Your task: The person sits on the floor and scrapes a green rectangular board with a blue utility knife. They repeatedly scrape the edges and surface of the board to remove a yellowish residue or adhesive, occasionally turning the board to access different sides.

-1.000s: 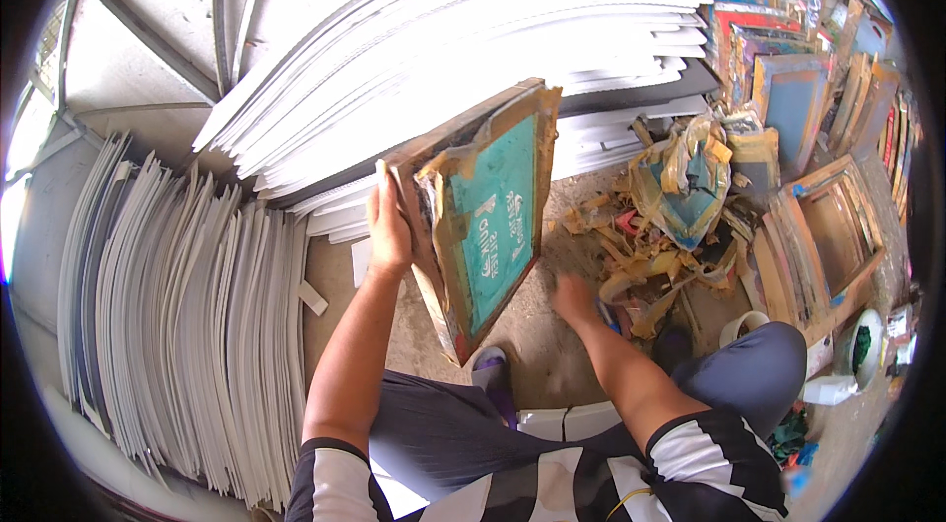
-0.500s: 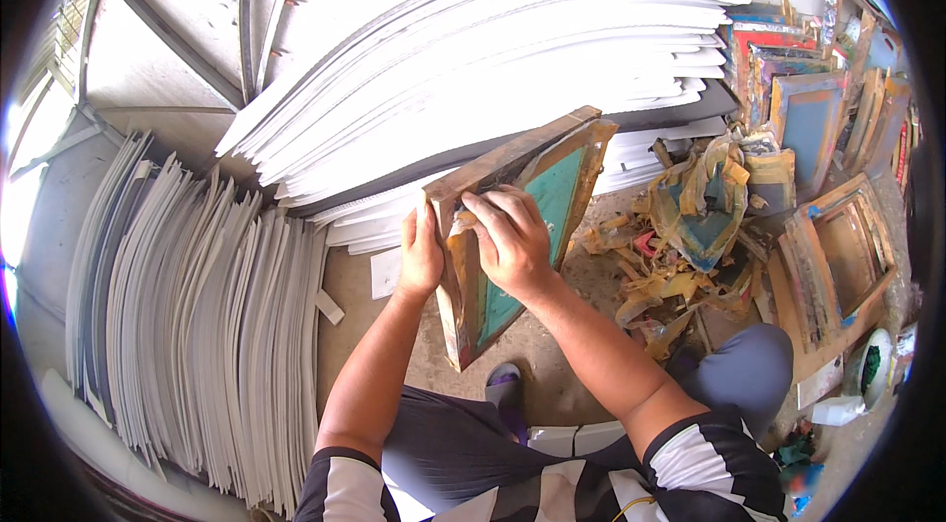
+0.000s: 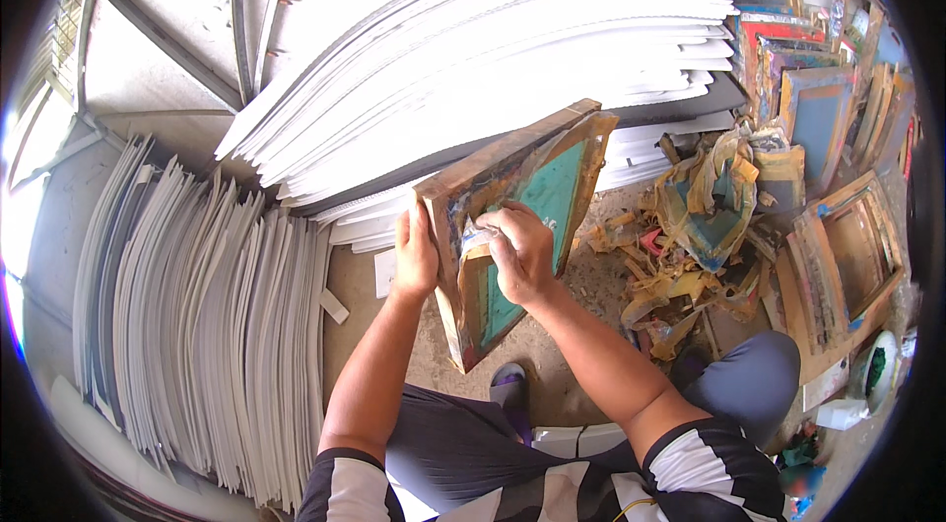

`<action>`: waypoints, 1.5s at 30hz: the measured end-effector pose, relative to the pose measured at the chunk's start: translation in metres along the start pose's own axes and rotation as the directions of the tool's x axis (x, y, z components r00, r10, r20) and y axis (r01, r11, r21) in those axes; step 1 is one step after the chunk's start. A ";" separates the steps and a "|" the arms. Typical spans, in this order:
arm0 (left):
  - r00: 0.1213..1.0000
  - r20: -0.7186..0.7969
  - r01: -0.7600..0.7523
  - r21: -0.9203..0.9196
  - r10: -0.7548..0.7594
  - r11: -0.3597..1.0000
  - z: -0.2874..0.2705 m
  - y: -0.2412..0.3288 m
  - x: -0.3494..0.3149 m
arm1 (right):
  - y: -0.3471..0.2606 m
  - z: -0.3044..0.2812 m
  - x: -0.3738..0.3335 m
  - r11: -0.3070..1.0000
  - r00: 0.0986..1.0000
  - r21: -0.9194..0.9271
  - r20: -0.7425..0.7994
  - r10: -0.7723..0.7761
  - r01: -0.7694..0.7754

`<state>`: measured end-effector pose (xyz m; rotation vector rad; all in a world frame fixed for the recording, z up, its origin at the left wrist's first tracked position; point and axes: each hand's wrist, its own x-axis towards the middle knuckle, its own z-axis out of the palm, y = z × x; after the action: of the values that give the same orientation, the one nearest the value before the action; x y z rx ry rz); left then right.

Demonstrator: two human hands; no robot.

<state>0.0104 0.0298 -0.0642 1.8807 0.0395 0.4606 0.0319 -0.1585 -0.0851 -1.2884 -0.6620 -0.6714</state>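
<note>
White sheet stack (image 3: 493,49) biggest, at back; wooden frame (image 3: 507,150) w/ teal mesh (image 3: 554,183) held up tilted in front of it; R grip (image 3: 525,251) pinching loose strip (image 3: 479,243) nr frame's corner; L grip (image 3: 416,254) clasping its L edge.

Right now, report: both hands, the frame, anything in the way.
Left hand gripping wooden frame. Right hand pinching lifted border of green mesh. Scrap heap on floor to right, clear of both hands.

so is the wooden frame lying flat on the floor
No, the wooden frame is held up at a tilt, with the left hand gripping its left side.
</note>
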 end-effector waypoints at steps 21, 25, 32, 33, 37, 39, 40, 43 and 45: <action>1.000 0.017 -0.013 -0.084 0.014 0.996 -0.001 -0.002 0.004 | -0.004 -0.007 0.016 0.980 0.964 -0.134 0.199 0.175 -0.150; 0.999 -0.039 0.005 0.002 -0.005 1.000 -0.008 -0.022 0.013 | -0.004 -0.014 0.021 0.983 0.949 -0.119 0.268 0.168 -0.140; 0.999 -0.021 0.042 -0.018 -0.043 0.999 0.012 0.008 0.012 | 0.001 -0.025 0.022 0.974 0.927 -0.106 0.302 0.223 -0.200; 0.999 -0.020 0.032 0.022 -0.031 0.999 0.012 0.012 0.010 | -0.001 -0.026 0.023 0.972 0.925 -0.104 0.300 0.232 -0.210; 0.993 -0.121 -0.010 -0.070 0.002 0.997 0.028 0.022 0.011 | 0.004 -0.029 0.020 0.975 0.921 -0.084 0.318 0.224 -0.208; 0.994 -0.104 -0.031 -0.068 0.024 0.997 0.031 0.026 0.012 | 0.006 -0.032 0.021 0.983 0.935 -0.128 0.313 0.165 -0.130; 0.995 -0.096 -0.043 -0.065 0.036 0.997 0.032 0.028 0.012 | 0.006 -0.033 0.022 0.985 0.941 -0.149 0.311 0.134 -0.091; 0.979 -0.085 -0.158 0.253 0.184 0.954 0.031 0.023 0.013 | 0.003 -0.037 0.023 0.979 0.936 -0.161 0.311 0.167 -0.121; 0.990 -0.039 -0.117 0.302 0.135 0.946 0.024 0.017 0.016 | -0.003 -0.037 0.025 0.974 0.932 -0.137 0.293 0.211 -0.178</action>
<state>0.0295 0.0060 -0.0508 2.1757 0.0297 0.6267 0.0479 -0.1975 -0.0699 -1.5552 -0.7438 -0.3496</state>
